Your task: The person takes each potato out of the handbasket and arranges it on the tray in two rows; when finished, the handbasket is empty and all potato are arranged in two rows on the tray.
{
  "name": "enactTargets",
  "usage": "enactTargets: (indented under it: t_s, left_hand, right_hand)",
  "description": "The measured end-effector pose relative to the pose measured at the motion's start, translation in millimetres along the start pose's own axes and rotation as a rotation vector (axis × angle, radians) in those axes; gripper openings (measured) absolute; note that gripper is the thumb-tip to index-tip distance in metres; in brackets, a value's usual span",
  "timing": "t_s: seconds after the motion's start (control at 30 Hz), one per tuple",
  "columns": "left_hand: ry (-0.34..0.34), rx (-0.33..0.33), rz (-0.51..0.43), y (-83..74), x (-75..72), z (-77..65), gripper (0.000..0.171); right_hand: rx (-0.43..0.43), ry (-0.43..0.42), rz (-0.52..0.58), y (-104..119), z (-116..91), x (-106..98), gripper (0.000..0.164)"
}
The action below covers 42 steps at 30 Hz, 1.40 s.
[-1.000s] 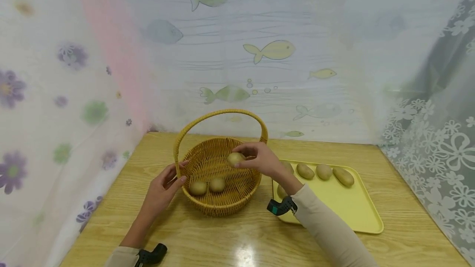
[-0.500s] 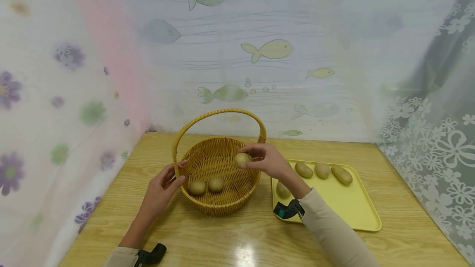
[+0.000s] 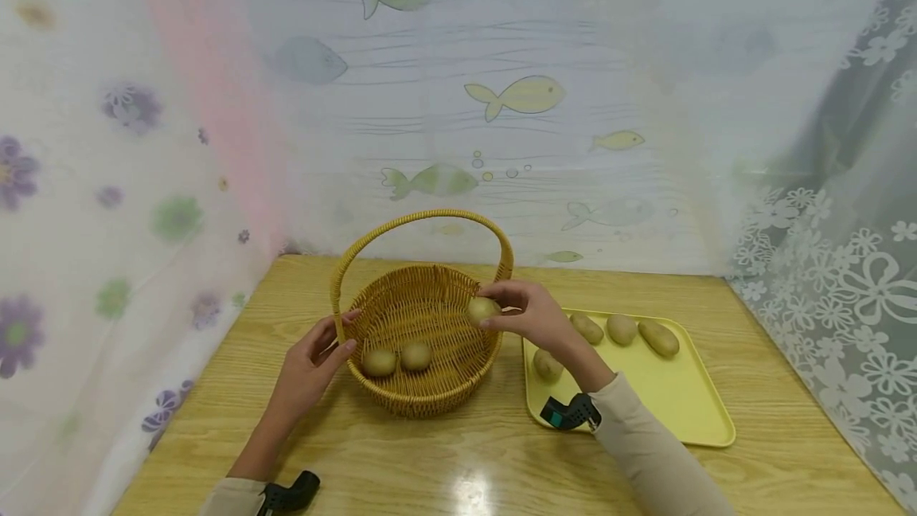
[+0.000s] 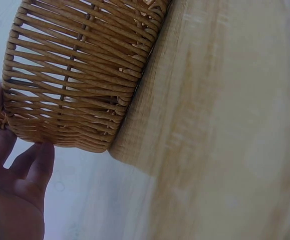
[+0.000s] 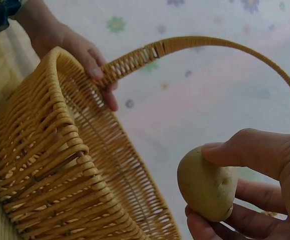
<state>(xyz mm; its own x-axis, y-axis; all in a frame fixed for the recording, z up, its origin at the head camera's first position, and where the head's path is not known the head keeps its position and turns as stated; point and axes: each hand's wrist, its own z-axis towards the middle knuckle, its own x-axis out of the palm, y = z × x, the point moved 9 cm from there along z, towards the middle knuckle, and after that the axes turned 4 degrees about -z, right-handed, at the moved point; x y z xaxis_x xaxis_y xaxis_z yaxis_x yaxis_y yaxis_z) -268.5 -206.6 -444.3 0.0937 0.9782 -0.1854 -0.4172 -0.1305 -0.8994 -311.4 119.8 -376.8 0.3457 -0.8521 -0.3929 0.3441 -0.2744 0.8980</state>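
A round wicker basket with a tall arched handle stands on the table, and two potatoes lie inside at its near left. My left hand grips the basket's left rim at the handle's foot; the left wrist view shows fingers against the woven wall. Over the basket's right rim, my right hand pinches a potato between thumb and fingers. That potato is held in the air, apart from the wicker in the right wrist view.
Right of the basket is a yellow tray with several potatoes along its back and left edges. My right forearm passes over the tray's left side. A wooden table carries everything, with printed curtains behind and at both sides.
My right hand has moved to the right with the potato, from above the basket's inside to its right rim. The left hand keeps its hold, and the basket stays in place.
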Motion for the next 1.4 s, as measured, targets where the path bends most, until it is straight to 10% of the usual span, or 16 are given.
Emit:
enactTargets:
  t_s: [1.4]
  left_hand:
    - [-0.015, -0.007, 0.016, -0.2, -0.8, -0.2, 0.041]
  right_hand:
    - [0.038, -0.104, -0.011, -21.5, -54.7, -42.1, 0.043]
